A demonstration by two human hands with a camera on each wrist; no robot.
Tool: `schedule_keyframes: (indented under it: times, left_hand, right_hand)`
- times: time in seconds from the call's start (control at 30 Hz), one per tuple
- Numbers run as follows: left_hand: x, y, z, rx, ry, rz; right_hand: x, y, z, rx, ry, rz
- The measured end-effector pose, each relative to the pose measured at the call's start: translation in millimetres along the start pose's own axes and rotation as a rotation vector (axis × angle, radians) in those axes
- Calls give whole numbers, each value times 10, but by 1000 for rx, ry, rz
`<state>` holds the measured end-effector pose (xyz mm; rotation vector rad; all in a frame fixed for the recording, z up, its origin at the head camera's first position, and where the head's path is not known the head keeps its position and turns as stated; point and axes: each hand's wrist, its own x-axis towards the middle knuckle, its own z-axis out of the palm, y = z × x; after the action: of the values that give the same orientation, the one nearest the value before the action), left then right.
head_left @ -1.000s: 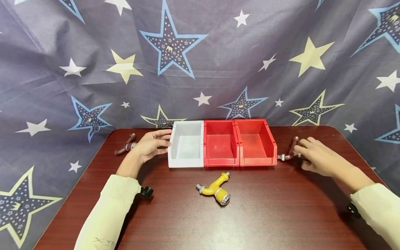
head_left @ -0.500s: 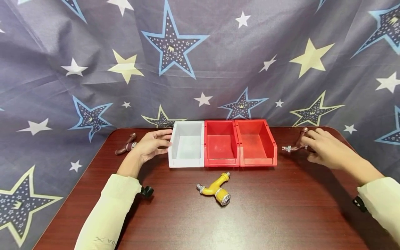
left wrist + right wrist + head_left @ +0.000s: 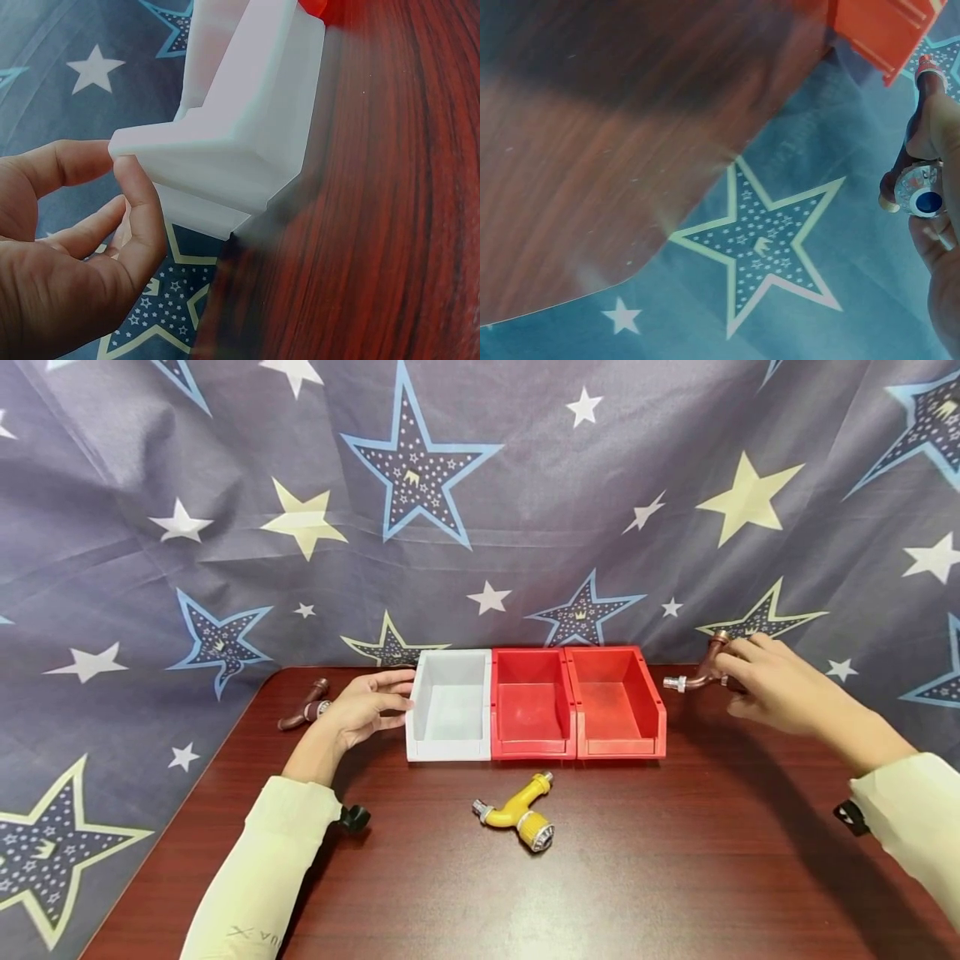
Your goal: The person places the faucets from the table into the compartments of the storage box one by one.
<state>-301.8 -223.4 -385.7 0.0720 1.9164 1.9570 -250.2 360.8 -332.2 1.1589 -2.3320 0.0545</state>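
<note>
Backdrop [image 3: 525, 539], grey-blue w/ star prints, spans rear; table [image 3: 637, 860], dk. red-brown, wood-grain top, below it; 3 bins at far edge, side by side, L to R: white bin [image 3: 450, 750], middle red bin [image 3: 532, 747], right red bin [image 3: 621, 747]; L hand [image 3: 362, 710] at outer side of white bin, thumb & finger pinching its rim; R hand [image 3: 776, 681] right of right red bin, fingers grasping held brown tap [image 3: 707, 667], clear of tabletop, silver end pointing twd. that bin; yellow tap [image 3: 517, 812] lying on table in front of bins; second brown tap [image 3: 295, 722] on table, far L, partly hidden by L hand.
</note>
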Motion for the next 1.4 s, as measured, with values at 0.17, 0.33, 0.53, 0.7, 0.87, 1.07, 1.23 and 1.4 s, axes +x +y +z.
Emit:
schedule_keyframes:
  times: [0.17,0.33,0.53,0.7,0.87,1.07,1.23,1.4]
  left_hand:
    - [7,-5,6,-5,7,-2]
    - [11,-4,4,-6,7,-1]
    - [4,-6,-4,-7,5,-4]
    - [-7,-2,-3,-13,8,-5]
    - [-1,0,0,-15,7,-3]
    - [9,5,1,-15,8,-3]
    - [9,9,4,-15,10,0]
    - [-2,7,1,-14,3,-4]
  right_hand:
    - [121,-30,-20,6,6,-11]
    - [235,-74,-18,28,17,-18]
    - [381,-138,35,57,26,-47]
    - [494,-203,92,59,13,-73]
    - [592,-269,151,51,-5,-85]
    - [700,-334,244,72,-38,-94]
    - [774,-373,332,102,-71,-84]
    - [827,-405,413,125,-102,-94]
